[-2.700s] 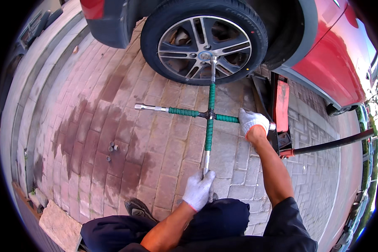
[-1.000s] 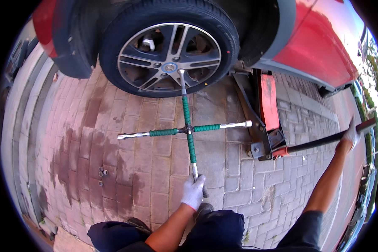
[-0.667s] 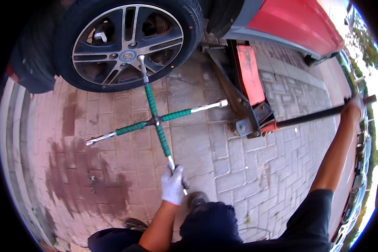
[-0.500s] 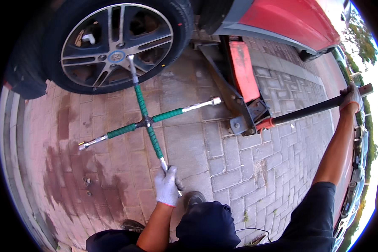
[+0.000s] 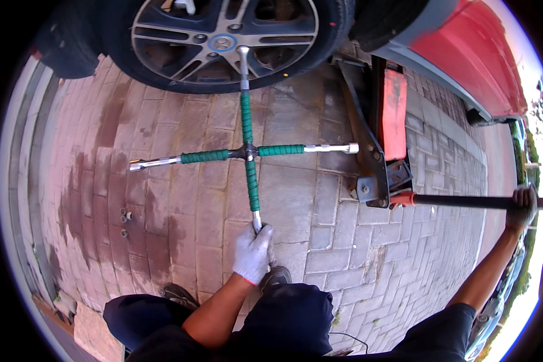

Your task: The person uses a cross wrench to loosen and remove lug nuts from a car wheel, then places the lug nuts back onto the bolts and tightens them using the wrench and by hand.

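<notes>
My left hand (image 5: 253, 253), in a pale work glove, is closed round the lower end of a four-way lug wrench (image 5: 251, 181). The wrench has green-wrapped arms and bare metal sockets; its far socket is at a lug position beside the hub of the car wheel (image 5: 271, 39). Whether that socket sits on a nut, I cannot tell. Off to the right, my gloved right hand (image 5: 520, 208) grips the long black handle (image 5: 464, 201) of a floor jack (image 5: 368, 145). The jack has a red top plate and stands under the red car's side.
Several loose lug nuts (image 5: 125, 223) lie on a wet dark patch of the brick paving at left. A kerb (image 5: 18, 151) runs along the left edge. The red car body (image 5: 470, 60) overhangs at upper right. My shoe (image 5: 276, 276) is below the wrench.
The view has turned, so wheel, wrench and jack sit further right. The wrench's crossbar and the jack handle now look nearly level. Both hands keep their grips.
</notes>
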A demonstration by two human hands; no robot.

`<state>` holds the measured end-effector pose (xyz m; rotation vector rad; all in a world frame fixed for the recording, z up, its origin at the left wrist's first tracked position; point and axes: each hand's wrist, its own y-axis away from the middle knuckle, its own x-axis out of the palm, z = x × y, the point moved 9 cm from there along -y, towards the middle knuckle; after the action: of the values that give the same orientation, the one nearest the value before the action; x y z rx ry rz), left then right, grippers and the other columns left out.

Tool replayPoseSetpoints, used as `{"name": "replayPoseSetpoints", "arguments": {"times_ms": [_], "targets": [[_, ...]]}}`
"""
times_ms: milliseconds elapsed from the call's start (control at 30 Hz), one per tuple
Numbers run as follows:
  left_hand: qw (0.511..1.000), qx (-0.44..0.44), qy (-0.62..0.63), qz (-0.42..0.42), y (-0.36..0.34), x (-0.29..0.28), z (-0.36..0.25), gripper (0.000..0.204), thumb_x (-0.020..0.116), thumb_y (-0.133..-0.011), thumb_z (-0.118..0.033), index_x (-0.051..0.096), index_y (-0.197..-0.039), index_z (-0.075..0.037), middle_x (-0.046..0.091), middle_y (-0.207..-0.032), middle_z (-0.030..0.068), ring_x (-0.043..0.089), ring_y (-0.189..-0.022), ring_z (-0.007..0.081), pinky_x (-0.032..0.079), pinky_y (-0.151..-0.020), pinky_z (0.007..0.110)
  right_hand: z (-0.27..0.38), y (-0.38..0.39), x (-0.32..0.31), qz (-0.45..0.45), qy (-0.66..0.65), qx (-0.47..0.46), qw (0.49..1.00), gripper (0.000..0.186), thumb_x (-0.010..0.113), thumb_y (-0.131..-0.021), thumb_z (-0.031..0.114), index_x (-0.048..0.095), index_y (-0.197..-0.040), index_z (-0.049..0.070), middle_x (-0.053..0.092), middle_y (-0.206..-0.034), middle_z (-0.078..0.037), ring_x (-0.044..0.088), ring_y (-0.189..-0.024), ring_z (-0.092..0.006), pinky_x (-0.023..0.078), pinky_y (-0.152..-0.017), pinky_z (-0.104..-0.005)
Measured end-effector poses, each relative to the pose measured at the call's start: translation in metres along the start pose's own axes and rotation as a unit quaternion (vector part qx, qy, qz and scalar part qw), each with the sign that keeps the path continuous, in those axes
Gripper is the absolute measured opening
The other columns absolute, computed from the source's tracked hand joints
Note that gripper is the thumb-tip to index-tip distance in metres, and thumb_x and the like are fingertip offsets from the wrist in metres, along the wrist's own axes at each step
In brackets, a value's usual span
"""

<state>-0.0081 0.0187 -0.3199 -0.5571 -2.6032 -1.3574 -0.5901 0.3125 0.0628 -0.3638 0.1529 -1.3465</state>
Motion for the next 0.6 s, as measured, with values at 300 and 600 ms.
{"name": "replayPoseSetpoints", "arguments": {"times_ms": [300,600], "targets": [[0.999,-0.001,-0.018,-0.036,-0.032,-0.02,0.01,0.013,0.059,-0.098,-0.02,0.049,-0.094,-0.013,0.041,-0.056,-0.0028,0.04,-0.04,0.0095,0.037,-0.037,0.031,-0.004,-0.015,0.006,0.237,-0.072,-0.011,0.969,0.021,0.054,-0.1,0.011,0.046,-0.08,0.011,0.033,-0.064,0.004,0.032,-0.053,-0.0078,0.033,-0.052,-0.023],[0.984,0.128,-0.115,-0.039,-0.071,-0.052,0.035,0.019,0.06,-0.098,-0.025,0.058,-0.089,-0.008,0.048,-0.063,0.0011,0.046,-0.052,0.0131,0.04,-0.048,0.034,-0.037,-0.062,-0.082,0.062,0.075,0.071,0.993,0.045,0.038,-0.106,0.026,0.04,-0.145,0.004,0.048,-0.142,-0.014,0.049,-0.128,-0.0251,0.038,-0.111,-0.0385]]}}
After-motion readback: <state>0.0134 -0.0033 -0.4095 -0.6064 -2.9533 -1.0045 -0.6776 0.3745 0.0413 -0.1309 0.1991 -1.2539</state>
